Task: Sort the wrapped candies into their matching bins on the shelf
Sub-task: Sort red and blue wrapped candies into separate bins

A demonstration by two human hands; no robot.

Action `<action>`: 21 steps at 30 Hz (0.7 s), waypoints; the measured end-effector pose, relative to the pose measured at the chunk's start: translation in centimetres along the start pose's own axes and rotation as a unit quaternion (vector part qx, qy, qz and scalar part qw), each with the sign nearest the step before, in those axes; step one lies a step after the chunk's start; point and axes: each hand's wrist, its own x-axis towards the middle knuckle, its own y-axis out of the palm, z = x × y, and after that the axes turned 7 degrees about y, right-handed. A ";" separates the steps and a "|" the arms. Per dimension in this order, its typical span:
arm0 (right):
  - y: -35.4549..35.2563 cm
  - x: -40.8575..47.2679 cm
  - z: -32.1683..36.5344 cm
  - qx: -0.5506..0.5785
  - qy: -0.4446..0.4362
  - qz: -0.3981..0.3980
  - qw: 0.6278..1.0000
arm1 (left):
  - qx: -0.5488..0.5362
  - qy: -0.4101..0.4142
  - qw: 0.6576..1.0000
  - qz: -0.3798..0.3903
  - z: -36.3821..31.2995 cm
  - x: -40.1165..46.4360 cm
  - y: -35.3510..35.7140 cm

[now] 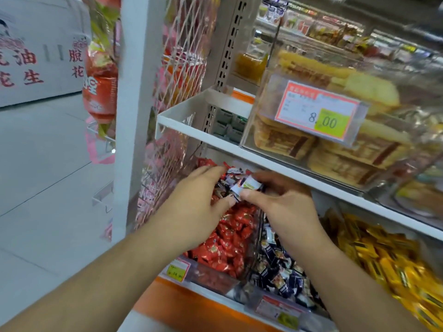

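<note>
The right hand (282, 200) pinches a white-green candy (249, 184) above the red bin (230, 238), likely a stray picked out; the left hand (201, 195) rests open-fingered among mixed candies.

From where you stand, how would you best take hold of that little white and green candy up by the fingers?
Probably by its two short ends. The white and green candy is a small flat packet lying across the fingertips of the right hand, so pinch it thumb under, finger over, coming from the near right side. The left hand and red candies crowd its left.
</note>
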 end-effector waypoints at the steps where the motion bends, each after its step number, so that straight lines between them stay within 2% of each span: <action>1: -0.3 -0.8 -0.2 0.031 -0.010 0.008 0.999 | -0.026 -0.011 0.999 0.019 -0.5 0.0 0.5; 3: -1.1 -1.9 -0.7 0.064 0.003 0.014 0.998 | -0.081 -0.025 0.995 0.049 -1.5 0.0 1.4; 8: -3.9 -3.3 -2.2 0.088 0.015 0.000 0.996 | -0.207 -0.041 0.976 0.049 -3.5 0.0 3.4; 17: -9.6 -4.0 -3.0 0.050 -0.002 -0.015 0.999 | -0.155 -0.051 0.987 0.016 -5.6 0.3 6.2; 21: -12.0 -3.7 -4.2 -0.023 -0.011 -0.023 0.999 | -0.065 -0.004 0.996 0.062 -7.2 0.0 7.6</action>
